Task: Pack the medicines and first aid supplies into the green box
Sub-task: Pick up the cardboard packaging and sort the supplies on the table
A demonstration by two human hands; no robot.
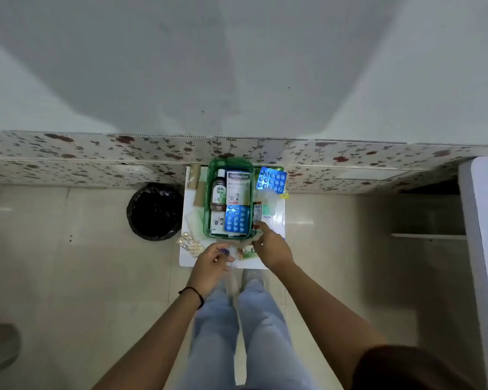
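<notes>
The green box (207, 192) stands on a small white table (261, 265). Inside it are a Dettol bottle (219, 190), a Hansaplast carton (238, 187), a blue blister pack (237, 219) and a small white carton (217, 223). A second blue blister pack (272, 180) lies to the right of the box, and a small clear vial (257, 211) lies beside the box's right wall. My left hand (210, 267) pinches a small purple-topped item (224, 251). My right hand (272, 247) is at the box's near right corner, fingers closed on a blurred brownish clear-wrapped packet (241, 243).
Brown bandage rolls (194, 177) and a gauze pad (193, 220) lie left of the box. A gold blister strip (189, 244) hangs over the table's near left edge. A black-lined bin (155, 211) stands on the floor to the left. White furniture (485, 220) is at far right.
</notes>
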